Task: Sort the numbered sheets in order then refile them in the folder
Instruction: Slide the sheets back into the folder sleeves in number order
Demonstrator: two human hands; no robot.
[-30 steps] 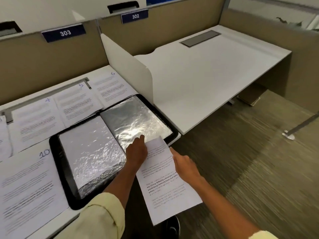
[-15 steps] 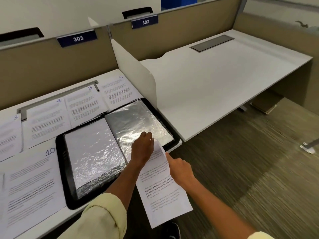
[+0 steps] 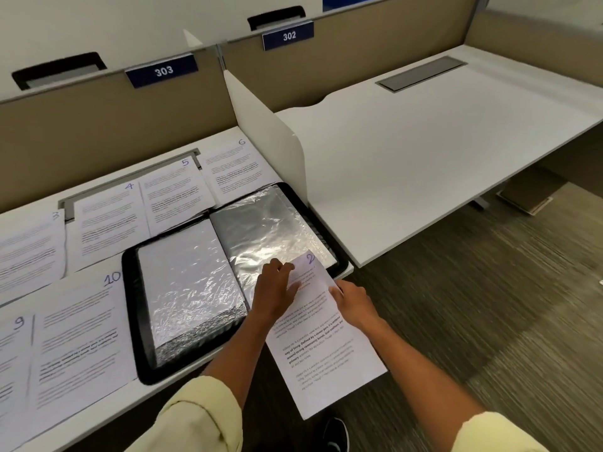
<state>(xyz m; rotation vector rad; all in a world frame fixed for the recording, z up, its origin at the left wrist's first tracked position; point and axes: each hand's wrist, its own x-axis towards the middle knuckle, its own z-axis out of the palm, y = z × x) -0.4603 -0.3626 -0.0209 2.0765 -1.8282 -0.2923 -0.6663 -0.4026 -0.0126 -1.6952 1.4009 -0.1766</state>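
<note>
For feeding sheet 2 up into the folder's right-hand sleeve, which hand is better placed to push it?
Right. The right hand grips sheet 2 at its side edge and can drive it forward. The left hand sits at the sheet's top on the folder, by the sleeve mouth.
</note>
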